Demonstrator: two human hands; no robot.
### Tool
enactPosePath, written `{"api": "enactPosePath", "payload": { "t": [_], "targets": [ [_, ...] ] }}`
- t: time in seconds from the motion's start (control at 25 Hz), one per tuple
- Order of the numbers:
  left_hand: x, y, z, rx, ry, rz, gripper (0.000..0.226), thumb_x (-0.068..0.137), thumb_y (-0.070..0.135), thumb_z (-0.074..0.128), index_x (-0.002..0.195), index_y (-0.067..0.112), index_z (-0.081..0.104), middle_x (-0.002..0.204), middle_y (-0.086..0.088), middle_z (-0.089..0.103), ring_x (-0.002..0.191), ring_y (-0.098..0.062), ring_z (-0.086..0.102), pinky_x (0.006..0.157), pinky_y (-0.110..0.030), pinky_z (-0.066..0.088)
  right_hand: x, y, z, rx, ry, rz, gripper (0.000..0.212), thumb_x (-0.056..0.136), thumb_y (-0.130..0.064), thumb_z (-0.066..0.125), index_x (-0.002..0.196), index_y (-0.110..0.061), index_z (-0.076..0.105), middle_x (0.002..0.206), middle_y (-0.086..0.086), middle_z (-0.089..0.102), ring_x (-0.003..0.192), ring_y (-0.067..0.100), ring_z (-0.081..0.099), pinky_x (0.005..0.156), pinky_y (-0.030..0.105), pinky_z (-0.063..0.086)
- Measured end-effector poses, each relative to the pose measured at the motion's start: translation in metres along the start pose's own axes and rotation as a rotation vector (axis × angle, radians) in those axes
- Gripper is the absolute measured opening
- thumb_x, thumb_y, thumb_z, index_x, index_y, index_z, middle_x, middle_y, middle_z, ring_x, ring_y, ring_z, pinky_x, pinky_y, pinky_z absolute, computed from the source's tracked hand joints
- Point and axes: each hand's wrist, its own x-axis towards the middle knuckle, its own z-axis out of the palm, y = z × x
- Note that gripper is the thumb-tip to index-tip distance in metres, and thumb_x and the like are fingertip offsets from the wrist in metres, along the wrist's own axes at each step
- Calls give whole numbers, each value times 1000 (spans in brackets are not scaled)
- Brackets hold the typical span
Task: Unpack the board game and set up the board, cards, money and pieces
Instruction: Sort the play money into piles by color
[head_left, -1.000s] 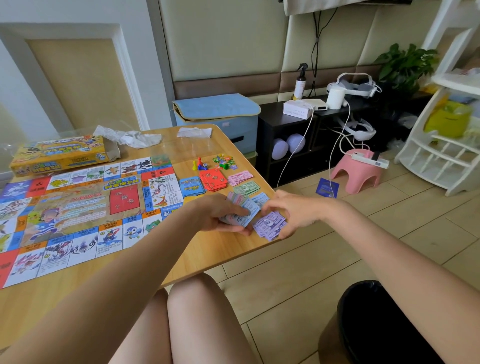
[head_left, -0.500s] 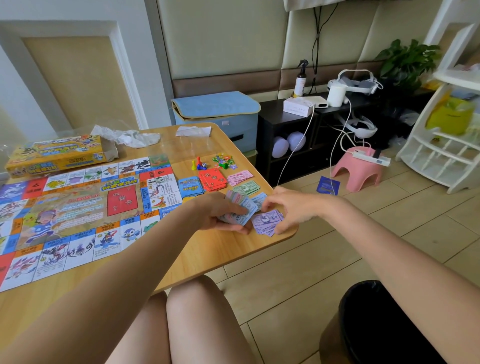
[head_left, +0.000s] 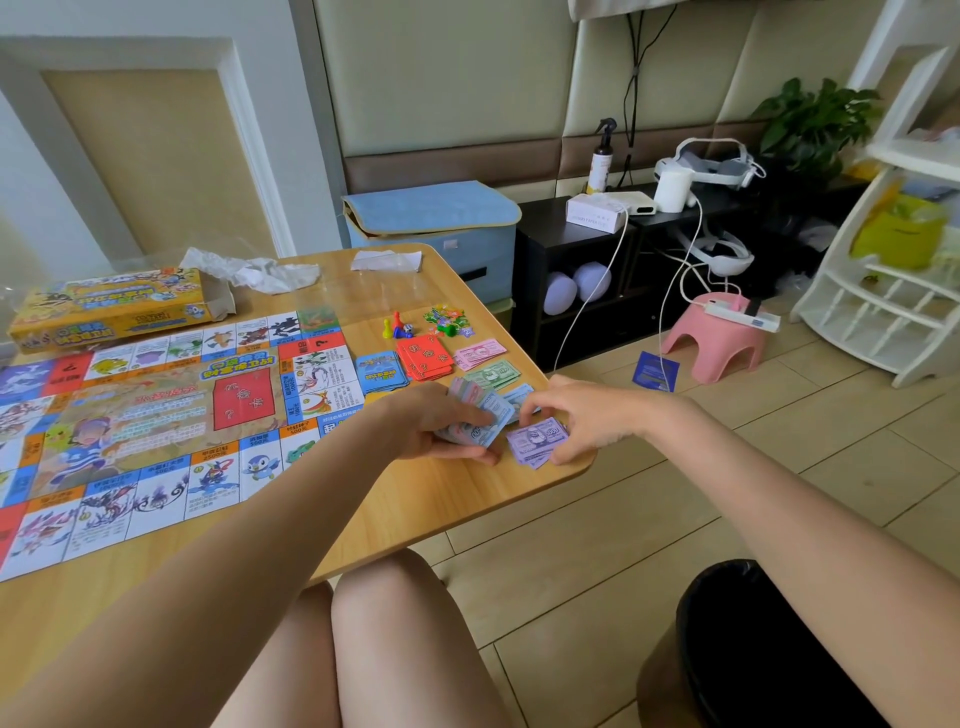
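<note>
The colourful game board (head_left: 156, 415) lies unfolded on the wooden table (head_left: 441, 509). My left hand (head_left: 431, 426) grips a fanned stack of play money (head_left: 480, 423) near the table's right edge. Right beside it, my right hand (head_left: 576, 415) pinches the purple banknote pile (head_left: 537, 441) lying on the table. Behind the hands sit a green note pile (head_left: 491, 373), a pink note pile (head_left: 479, 353), red cards (head_left: 426, 356) and blue cards (head_left: 382, 371). Pawns and a die (head_left: 397, 327) stand further back, next to small coloured tokens (head_left: 447, 319).
The yellow game box (head_left: 111, 306) lies at the table's far left, with crumpled plastic wrap (head_left: 254, 270) behind the board. A black bin (head_left: 769, 649) stands on the floor at lower right. A pink stool (head_left: 714, 338) and a blue storage box (head_left: 436, 228) sit beyond the table.
My right hand has shifted a little over the purple notes, its fingers closing on the pile's edge. My left hand keeps holding its stack in about the same place.
</note>
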Motion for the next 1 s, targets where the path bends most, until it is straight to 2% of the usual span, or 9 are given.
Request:
{"api": "enactPosePath", "payload": {
  "t": [0.08,0.2,0.32,0.48,0.56,0.6,0.68,0.8,1.0],
  "targets": [
    [0,-2,3,-60,3,2,34,82,2,66,113,-1,53,95,-22,68,72,-31,71,51,-28,58,-2,-3,0,2,0,6,37,81,-12,65,111,-27,49,107,0,36,69,-1,38,55,14,37],
    [1,-2,8,-139,38,41,31,83,0,65,112,0,53,103,-23,65,77,-31,69,50,-27,58,-3,-7,1,54,7,16,37,79,-5,63,103,-28,48,103,2,37,72,6,42,53,22,50],
    [1,0,8,-104,62,84,29,83,0,65,110,1,53,105,-23,64,80,-31,68,52,-28,58,-3,-9,0,75,-6,29,38,78,-2,63,104,-27,49,103,3,37,70,8,46,56,27,54],
    [-1,-2,0,-77,37,143,27,82,1,66,106,2,56,89,-15,70,73,-23,71,56,-24,58,-4,-8,-12,43,22,24,42,79,-21,71,115,-26,50,104,-3,41,68,1,45,62,22,47],
    [-2,-3,-2,-50,9,170,23,81,3,67,103,4,59,77,-9,72,67,-15,71,54,-19,56,-3,-12,-23,215,150,8,35,82,-30,70,112,-21,55,100,-4,50,57,1,51,57,22,48],
    [-3,-3,-1,-34,7,187,19,81,4,68,99,6,60,73,-5,72,65,-12,70,53,-17,55,-1,-16,-26,306,229,-4,27,83,-31,69,104,-17,59,89,-4,57,49,0,52,53,19,47],
    [-4,-1,2,-32,19,228,14,80,5,69,92,10,62,77,-3,69,66,-9,67,52,-15,53,6,-23,-27,388,316,4,17,84,-27,69,85,-11,63,64,-5,59,37,-2,49,46,16,43],
    [-3,3,-2,-116,32,278,10,84,10,65,94,10,62,85,-4,66,74,-11,65,53,-16,54,19,-28,-19,484,343,36,19,83,-17,70,67,-13,61,54,-1,58,33,1,45,42,15,38],
    [-1,5,-21,-216,103,308,16,87,8,62,101,5,56,83,-9,69,64,-14,70,53,-20,56,31,-18,-16,662,375,156,14,84,-11,68,72,-8,63,54,4,52,44,10,42,41,15,34]
  ]
}}
